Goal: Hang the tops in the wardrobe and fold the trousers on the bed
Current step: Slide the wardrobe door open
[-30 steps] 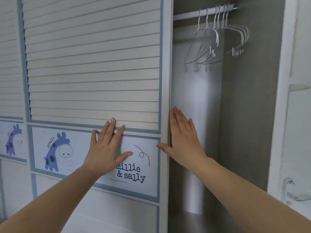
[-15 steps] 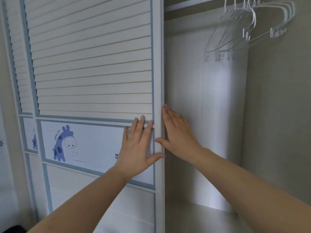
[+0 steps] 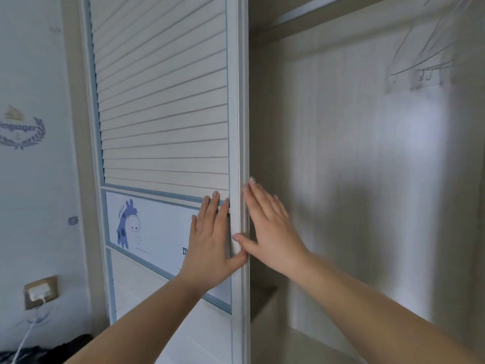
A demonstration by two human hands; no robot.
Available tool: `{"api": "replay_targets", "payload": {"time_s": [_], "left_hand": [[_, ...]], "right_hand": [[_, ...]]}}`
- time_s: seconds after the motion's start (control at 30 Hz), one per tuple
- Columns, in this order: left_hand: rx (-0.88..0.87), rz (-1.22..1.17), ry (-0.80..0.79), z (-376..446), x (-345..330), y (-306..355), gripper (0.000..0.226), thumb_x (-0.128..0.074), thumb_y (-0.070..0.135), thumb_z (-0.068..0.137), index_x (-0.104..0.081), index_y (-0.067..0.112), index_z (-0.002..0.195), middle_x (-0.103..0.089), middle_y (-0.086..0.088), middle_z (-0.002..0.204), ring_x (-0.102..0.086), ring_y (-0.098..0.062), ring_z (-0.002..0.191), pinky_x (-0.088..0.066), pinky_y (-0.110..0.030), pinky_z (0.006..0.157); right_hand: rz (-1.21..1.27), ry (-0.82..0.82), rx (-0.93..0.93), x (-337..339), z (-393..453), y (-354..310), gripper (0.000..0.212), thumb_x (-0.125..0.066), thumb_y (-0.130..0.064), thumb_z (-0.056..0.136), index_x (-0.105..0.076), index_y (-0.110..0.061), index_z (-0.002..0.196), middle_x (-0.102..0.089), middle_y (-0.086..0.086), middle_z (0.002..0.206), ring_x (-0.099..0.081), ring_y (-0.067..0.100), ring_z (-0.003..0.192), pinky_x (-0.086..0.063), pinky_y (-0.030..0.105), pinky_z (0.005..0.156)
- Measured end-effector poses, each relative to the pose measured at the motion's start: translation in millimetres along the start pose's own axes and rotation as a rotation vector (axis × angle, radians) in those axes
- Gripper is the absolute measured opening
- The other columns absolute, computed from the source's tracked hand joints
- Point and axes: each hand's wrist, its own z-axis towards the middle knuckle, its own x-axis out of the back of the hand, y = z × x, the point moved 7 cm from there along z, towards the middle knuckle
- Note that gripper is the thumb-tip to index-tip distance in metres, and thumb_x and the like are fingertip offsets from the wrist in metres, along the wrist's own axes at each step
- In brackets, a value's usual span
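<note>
The wardrobe's sliding door [image 3: 162, 106] has pale slats and a giraffe picture lower down. My left hand [image 3: 210, 240] lies flat on the door's front near its right edge, fingers straight. My right hand [image 3: 267, 229] presses the door's edge with straight fingers, thumb on the frame. To the right the wardrobe's inside [image 3: 354, 179] stands open. Several white hangers [image 3: 430, 59] hang at the top right, blurred. No tops or trousers are clearly in view.
A wall [image 3: 31, 179] with printed emblems is left of the wardrobe. A wall socket [image 3: 40, 291] with a white plug and cable sits low on it. Dark fabric [image 3: 52, 350] lies at the bottom left. A low shelf [image 3: 265, 295] shows inside the wardrobe.
The sliding door has moved further left under both hands, widening the opening. The view has shifted, so the wall now shows at left and the hangers sit at the top right corner.
</note>
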Motion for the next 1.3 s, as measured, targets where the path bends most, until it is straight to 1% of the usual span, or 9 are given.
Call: {"api": "replay_targets", "payload": {"time_s": [0.17, 0.3, 0.43, 0.63, 0.7, 0.8, 0.87, 1.17, 1.3], "left_hand": [[0.031, -0.009, 0.006, 4, 10, -17, 0.093, -0.015, 0.086, 0.074, 0.002, 0.031, 0.147, -0.001, 0.003, 0.158, -0.003, -0.022, 0.148, -0.015, -0.053, 0.116], [0.102, 0.022, -0.029, 6, 15, -31, 0.092, -0.031, 0.076, 0.073, 0.002, 0.03, 0.145, 0.005, 0.009, 0.156, 0.003, -0.015, 0.147, -0.011, -0.049, 0.119], [0.158, 0.087, -0.04, 7, 14, -45, 0.089, -0.029, 0.07, 0.073, 0.006, 0.03, 0.145, 0.005, 0.01, 0.157, 0.004, -0.011, 0.148, -0.01, -0.045, 0.12], [0.229, 0.143, -0.067, 12, 11, -76, 0.098, -0.035, 0.069, 0.073, -0.004, 0.022, 0.154, -0.001, 0.008, 0.161, 0.001, -0.008, 0.148, -0.02, -0.046, 0.118], [0.245, 0.149, -0.076, 13, 11, -84, 0.099, -0.041, 0.067, 0.074, -0.004, 0.022, 0.154, -0.001, 0.009, 0.161, 0.0, -0.006, 0.147, -0.021, -0.045, 0.118], [0.267, 0.156, -0.081, 15, 12, -93, 0.096, -0.061, 0.05, 0.081, -0.004, 0.021, 0.154, -0.001, 0.009, 0.161, -0.002, -0.007, 0.147, -0.021, -0.043, 0.118], [0.283, 0.173, -0.084, 17, 13, -99, 0.096, -0.064, 0.044, 0.083, -0.004, 0.02, 0.154, -0.002, 0.007, 0.161, -0.003, -0.008, 0.148, -0.021, -0.042, 0.118], [0.352, 0.247, -0.125, 23, 14, -118, 0.102, -0.066, 0.046, 0.082, 0.002, 0.017, 0.153, 0.001, 0.005, 0.161, -0.002, -0.012, 0.148, -0.014, -0.039, 0.12], [0.341, 0.25, -0.117, 21, 14, -117, 0.101, -0.064, 0.049, 0.083, 0.002, 0.018, 0.153, 0.002, 0.006, 0.161, -0.003, -0.011, 0.148, -0.015, -0.038, 0.12]], "right_hand": [[0.045, 0.027, 0.061, -24, 20, 0, 0.09, -0.05, -0.051, 0.09, 0.016, -0.025, 0.145, 0.023, -0.01, 0.152, 0.02, 0.004, 0.14, 0.013, 0.028, 0.113], [0.077, 0.059, 0.081, -41, 34, -2, 0.087, -0.04, -0.058, 0.085, 0.001, -0.02, 0.152, 0.014, -0.005, 0.156, 0.008, 0.009, 0.145, 0.003, 0.034, 0.115], [0.121, 0.047, 0.158, -53, 46, -9, 0.091, -0.055, -0.047, 0.088, 0.0, -0.016, 0.152, 0.018, -0.004, 0.154, 0.009, 0.012, 0.145, 0.006, 0.034, 0.115], [0.149, 0.031, 0.204, -69, 63, -16, 0.089, -0.059, -0.041, 0.088, -0.004, -0.013, 0.152, 0.007, 0.005, 0.16, 0.001, 0.02, 0.148, 0.001, 0.036, 0.116], [0.155, 0.033, 0.217, -74, 68, -19, 0.089, -0.06, -0.04, 0.088, -0.005, -0.013, 0.152, 0.006, 0.006, 0.16, 0.001, 0.02, 0.148, 0.001, 0.036, 0.116], [0.152, 0.041, 0.223, -83, 77, -22, 0.09, -0.064, -0.037, 0.086, -0.009, -0.011, 0.152, 0.0, 0.008, 0.16, -0.004, 0.023, 0.148, -0.002, 0.038, 0.115], [0.135, 0.04, 0.232, -88, 83, -25, 0.091, -0.066, -0.036, 0.084, -0.011, -0.011, 0.152, -0.001, 0.009, 0.16, -0.006, 0.024, 0.148, -0.003, 0.039, 0.115], [0.123, -0.005, 0.277, -113, 95, -28, 0.087, -0.057, -0.036, 0.091, -0.001, -0.013, 0.152, 0.012, 0.005, 0.16, 0.011, 0.022, 0.147, 0.008, 0.037, 0.114], [0.111, 0.016, 0.281, -116, 97, -26, 0.085, -0.058, -0.035, 0.091, -0.004, -0.012, 0.152, 0.008, 0.005, 0.16, 0.008, 0.022, 0.147, 0.005, 0.038, 0.113]]}}
